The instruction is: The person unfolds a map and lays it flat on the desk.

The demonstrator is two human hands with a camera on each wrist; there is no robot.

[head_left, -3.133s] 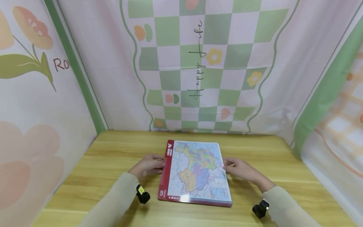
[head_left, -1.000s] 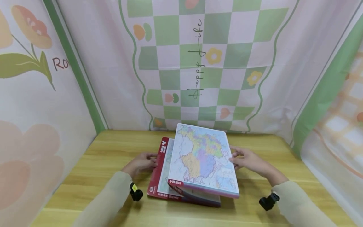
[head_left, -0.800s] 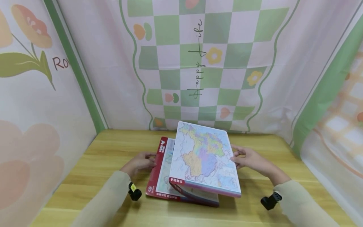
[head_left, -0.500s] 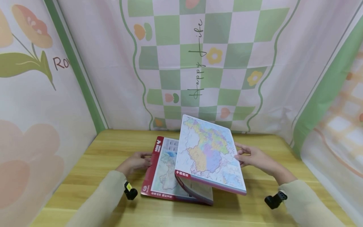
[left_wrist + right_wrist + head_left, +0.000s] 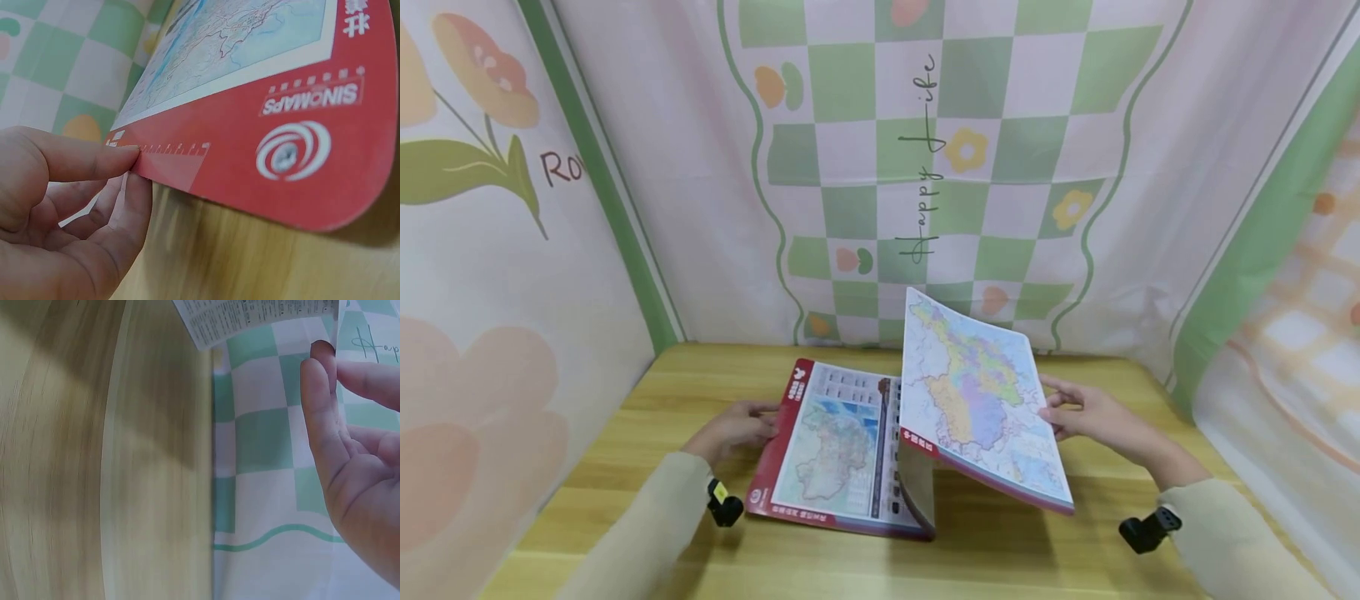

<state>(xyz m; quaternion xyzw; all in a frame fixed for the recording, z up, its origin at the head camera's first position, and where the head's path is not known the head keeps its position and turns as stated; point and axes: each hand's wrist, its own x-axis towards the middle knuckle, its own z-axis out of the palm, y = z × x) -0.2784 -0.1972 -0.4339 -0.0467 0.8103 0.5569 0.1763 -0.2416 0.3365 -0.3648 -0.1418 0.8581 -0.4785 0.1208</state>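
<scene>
A red-bordered laminated map [image 5: 831, 454] lies low over the table at centre. Its left border is pinched by my left hand [image 5: 733, 429]; in the left wrist view the hand [image 5: 81, 200] has thumb and fingertip on the red edge [image 5: 250, 175], beside a printed ruler. Above and to the right, a second map panel [image 5: 973, 392] in pastel colours is raised and tilted, bowing slightly. My right hand [image 5: 1093, 417] pinches its right edge, and the right wrist view shows that hand [image 5: 350, 450] holding the panel's thin edge. A curved beige surface [image 5: 919, 479] shows between the panels; whether they join is unclear.
The wooden table [image 5: 647, 433] runs back to a hanging cloth [image 5: 842, 150] with green and white checks. Patterned cloth walls [image 5: 482, 275] stand on both sides. Black wrist cameras [image 5: 724, 504] sit at both sleeve cuffs.
The two map panels were stacked flush; they now spread apart. My right hand has lifted the upper one up and rightward, while my left hand has drawn the lower one leftward.
</scene>
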